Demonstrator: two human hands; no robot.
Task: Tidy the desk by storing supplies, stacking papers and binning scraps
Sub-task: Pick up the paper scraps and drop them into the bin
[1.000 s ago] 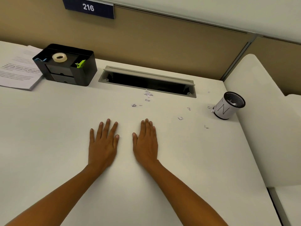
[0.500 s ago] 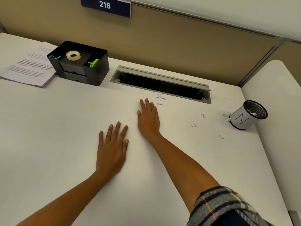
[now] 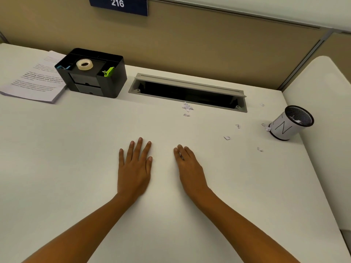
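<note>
My left hand (image 3: 134, 168) lies flat on the white desk (image 3: 57, 168) with its fingers spread and holds nothing. To its right, my right hand (image 3: 190, 166) rests on the desk, tilted, with the thumb tucked under. A small white paper scrap (image 3: 179, 153) shows pinched at its index finger. Several more paper scraps (image 3: 187, 107) lie near the cable slot and towards the white mesh bin cup (image 3: 284, 128), which has scraps inside. At the back left stands a black organizer (image 3: 112, 86) holding a tape roll (image 3: 84, 64) and a green clip (image 3: 109, 71). A paper stack (image 3: 36, 80) lies left of it.
An open grey cable slot (image 3: 188, 83) is set into the desk behind the scraps. A tan partition wall with a "216" sign (image 3: 117, 3) runs along the back. A white side panel (image 3: 322, 88) rises to the right of the cup.
My right hand has drawn back from the scraps near the slot to beside my left hand, and the scraps it reached are gone from there. The view shifted slightly.
</note>
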